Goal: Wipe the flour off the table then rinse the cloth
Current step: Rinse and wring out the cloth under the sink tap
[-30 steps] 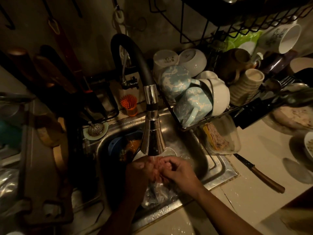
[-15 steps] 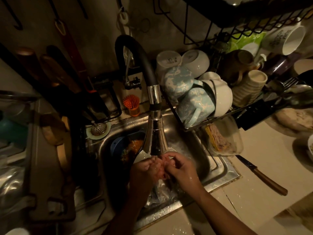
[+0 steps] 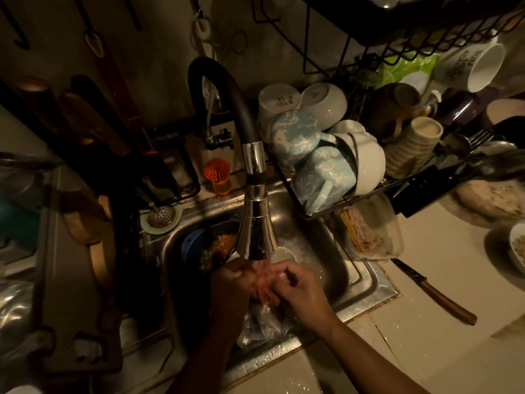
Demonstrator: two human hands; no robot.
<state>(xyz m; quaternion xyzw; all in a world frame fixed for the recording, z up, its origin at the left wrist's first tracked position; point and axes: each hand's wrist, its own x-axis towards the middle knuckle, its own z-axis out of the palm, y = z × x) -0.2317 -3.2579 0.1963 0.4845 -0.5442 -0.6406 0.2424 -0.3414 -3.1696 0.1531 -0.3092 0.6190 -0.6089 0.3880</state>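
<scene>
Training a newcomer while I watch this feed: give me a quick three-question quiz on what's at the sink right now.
1. True or false: the wooden-handled kitchen knife lies inside the stainless steel sink.
2. Which grips the crumpled pink cloth? A) left hand alone B) right hand alone C) both hands
3. Fill in: the cloth is directly under the chrome-and-black curved ___.
Key: 1 false; 2 C; 3 faucet.

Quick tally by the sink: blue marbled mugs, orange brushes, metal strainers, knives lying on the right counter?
Blue marbled mugs: 2
Orange brush: 1
Metal strainer: 1
Knife on the right counter: 1
Total: 5
</scene>
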